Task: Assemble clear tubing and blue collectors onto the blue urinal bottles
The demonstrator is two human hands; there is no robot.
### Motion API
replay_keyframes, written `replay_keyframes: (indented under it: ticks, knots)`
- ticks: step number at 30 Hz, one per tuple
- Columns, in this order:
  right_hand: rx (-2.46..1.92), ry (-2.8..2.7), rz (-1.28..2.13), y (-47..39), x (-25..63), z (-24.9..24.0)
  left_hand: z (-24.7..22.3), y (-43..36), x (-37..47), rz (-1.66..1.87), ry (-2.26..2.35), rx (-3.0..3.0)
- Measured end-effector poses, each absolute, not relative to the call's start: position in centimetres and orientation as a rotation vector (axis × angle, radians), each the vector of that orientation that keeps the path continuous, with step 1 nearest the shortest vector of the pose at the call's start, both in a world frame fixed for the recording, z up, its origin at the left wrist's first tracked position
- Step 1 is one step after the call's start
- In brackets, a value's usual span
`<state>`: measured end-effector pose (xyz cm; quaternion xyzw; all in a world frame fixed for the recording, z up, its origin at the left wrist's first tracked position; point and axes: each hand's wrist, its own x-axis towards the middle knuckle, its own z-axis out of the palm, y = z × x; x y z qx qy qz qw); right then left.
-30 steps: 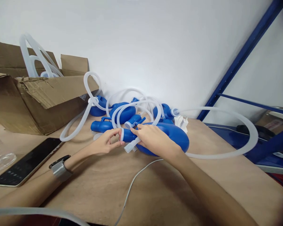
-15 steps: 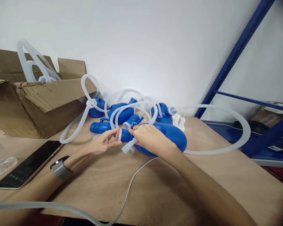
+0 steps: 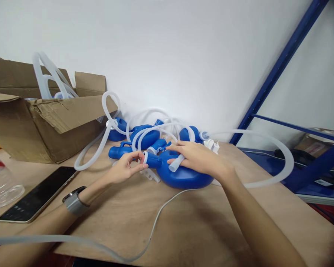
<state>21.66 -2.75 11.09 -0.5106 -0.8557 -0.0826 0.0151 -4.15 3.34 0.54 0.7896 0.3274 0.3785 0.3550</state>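
A rounded blue plastic bottle lies on its side, its neck pointing left. My left hand is closed at the mouth of that neck, thumb and fingers on the white collar. Across the top of the bottle's body rests my right hand, with a translucent hose end sticking out between its thumb and fingers. Behind the hands lie several more blue bottles among looped translucent hoses. Small pale pieces sit under the bottle's neck.
An open cardboard box with hoses in it stands at the left. A phone and a clear plastic bottle lie nearer. A white cable crosses the front. Blue shelving borders the right side.
My right hand has moved right, off the bottle's neck and onto its body, and the hose end has come along. My left hand stays at the collar. The view has shifted slightly.
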Motion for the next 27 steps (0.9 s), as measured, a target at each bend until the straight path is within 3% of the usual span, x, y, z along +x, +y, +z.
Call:
replay_keyframes:
  ticks: [8, 18, 27]
  knots:
    - [-1.415, -2.521, -0.889, -4.0, 24.0, 7.1, 0.7, 3.4, -3.7, 1.06, 0.87, 2.053]
    - [-1.144, -2.171, -1.347, -5.5, 26.4, 3.2, 0.2, 3.4, -3.4, 1.153, 0.968, 2.135]
    - [-1.243, -1.775, -1.353, -5.1, 30.8, 5.0, -1.8, 4.2, -3.7, 1.201, 0.991, 2.139]
